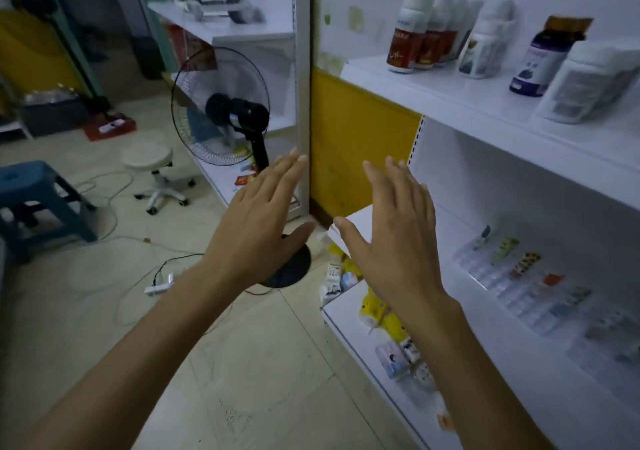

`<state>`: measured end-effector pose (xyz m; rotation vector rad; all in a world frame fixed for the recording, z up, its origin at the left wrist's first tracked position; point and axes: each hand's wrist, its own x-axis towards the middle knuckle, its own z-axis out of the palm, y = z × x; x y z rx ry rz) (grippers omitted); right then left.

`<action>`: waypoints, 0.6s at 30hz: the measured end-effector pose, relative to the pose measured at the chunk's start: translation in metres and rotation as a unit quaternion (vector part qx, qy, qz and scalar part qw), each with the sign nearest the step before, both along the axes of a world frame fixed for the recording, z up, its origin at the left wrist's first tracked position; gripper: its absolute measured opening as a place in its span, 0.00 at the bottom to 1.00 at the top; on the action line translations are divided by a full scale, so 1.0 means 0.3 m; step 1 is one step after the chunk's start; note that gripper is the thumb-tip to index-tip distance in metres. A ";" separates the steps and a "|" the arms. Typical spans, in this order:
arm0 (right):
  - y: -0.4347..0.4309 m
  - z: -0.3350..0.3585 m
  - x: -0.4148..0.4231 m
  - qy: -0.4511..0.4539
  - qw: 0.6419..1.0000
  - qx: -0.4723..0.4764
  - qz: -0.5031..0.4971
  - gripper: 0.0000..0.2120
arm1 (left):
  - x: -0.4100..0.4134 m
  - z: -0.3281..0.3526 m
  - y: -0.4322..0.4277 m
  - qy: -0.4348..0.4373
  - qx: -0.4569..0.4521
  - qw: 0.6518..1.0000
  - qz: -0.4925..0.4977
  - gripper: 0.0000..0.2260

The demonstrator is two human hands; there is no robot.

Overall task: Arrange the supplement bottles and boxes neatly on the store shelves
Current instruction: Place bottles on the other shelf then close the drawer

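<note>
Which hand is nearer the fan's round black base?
Left. The left hand overlaps the fan base in view, just above it; the right hand is off to its right, by the shelf.

Open floor (242, 363) lower centre; the fan (221, 106) blocks centre left. Upper right, bottles (426, 37) crowd the top shelf (433, 89), its front strip bare.

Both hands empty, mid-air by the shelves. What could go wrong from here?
1. The top-shelf bottles stand packed tight; a careless reach by the right hand could topple several.
2. The cable and power strip on the floor may trip the person.
3. The fan stands close to the left hand.
</note>
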<state>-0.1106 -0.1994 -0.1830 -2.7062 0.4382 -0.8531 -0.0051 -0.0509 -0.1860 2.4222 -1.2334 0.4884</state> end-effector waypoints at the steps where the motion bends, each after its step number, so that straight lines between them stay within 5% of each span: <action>1: -0.028 0.001 0.042 -0.003 1.000 -0.004 -0.008 0.33 | 0.052 0.005 -0.035 -0.003 -0.010 1.000 -0.009 0.36; 12: -0.229 0.030 0.698 -0.023 0.988 -0.060 -0.143 0.31 | 0.827 0.064 -0.334 -0.055 -0.045 0.985 -0.156 0.35; 18: -0.301 0.053 0.986 -0.081 0.955 -0.091 -0.270 0.26 | 1.211 0.117 -0.506 -0.013 -0.074 0.959 -0.272 0.34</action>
